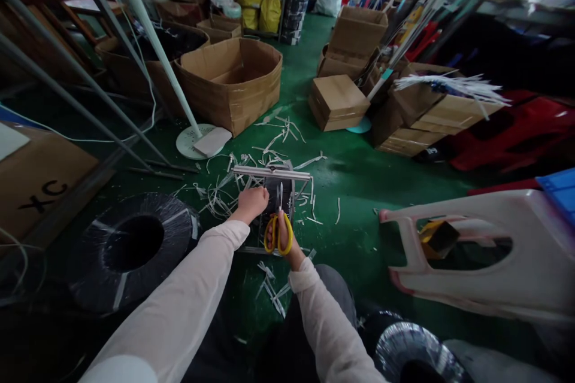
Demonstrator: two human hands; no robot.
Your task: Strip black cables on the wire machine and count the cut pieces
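The big open cardboard box (pixel 231 81), beyond the metal frame (pixel 269 172) and a little to its left, shows only a loose sheet of cardboard inside. Beyond the frame to the right lies a closed cardboard box (pixel 336 102). Farther right, a long carton (pixel 442 114) has a sheaf of white strips sticking out over its top. The frame itself holds a dark bundle (pixel 275 191) between its thin bars.

White offcuts (pixel 269 149) litter the green floor (pixel 354 191) around the frame, thickest on its left and far sides. To the frame's right the floor is open as far as the overturned white stool (pixel 485 251). To its left a film-wrapped black coil (pixel 130 245) lies near, leaving only a narrow strip of floor. The person's knees crowd the frame's near edge.

The left hand (pixel 252 202) is closed in a fist on the bundle's upper left edge, just under the frame's top bar. What the fingers pinch is hidden. The right hand (pixel 284 245) has its fingers through the yellow loops of the scissors (pixel 278 230), at the frame's near side. The scissors lie with their long axis straight away from the person, handles nearest the body. The blades point at the frame's top bar over the front of the bundle, and look drawn nearly together.
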